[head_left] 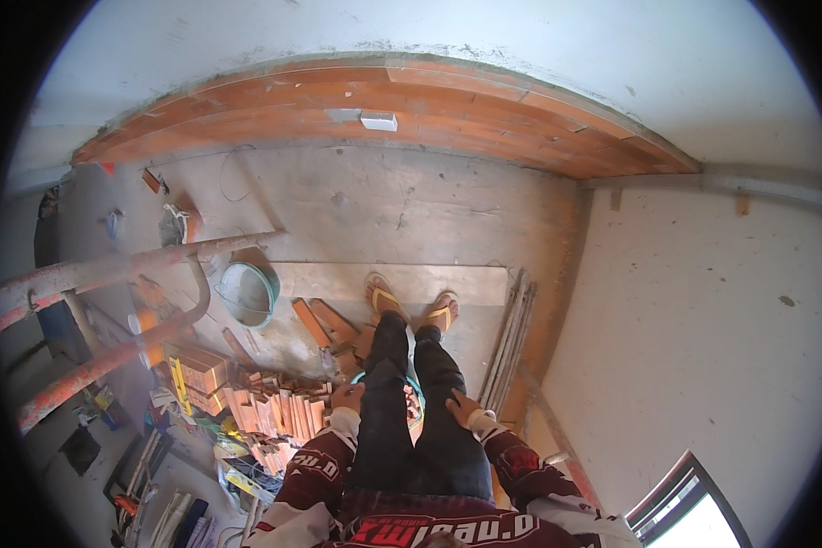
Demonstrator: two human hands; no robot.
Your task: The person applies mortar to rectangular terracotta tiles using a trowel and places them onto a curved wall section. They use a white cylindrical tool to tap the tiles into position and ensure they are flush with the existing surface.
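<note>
I stand on a wooden platform [466, 285], looking down at my dark trousers and yellow sandals. My left hand [346, 396] hangs beside my left thigh, fingers loosely curled, holding nothing that I can see. It is just above a stack of thin reddish tiles [279, 413]. My right hand [463, 405] rests against my right thigh, fingers loosely apart, empty. A teal basin [416, 395] shows partly behind my legs.
A brick wall course [384, 100] curves across the top. A green-rimmed bucket [247, 292] sits left of my feet. Rusty scaffold pipes [110, 274] cross at left. Metal rods [511, 338] lie at right. Loose bricks [324, 321] and tools lie lower left.
</note>
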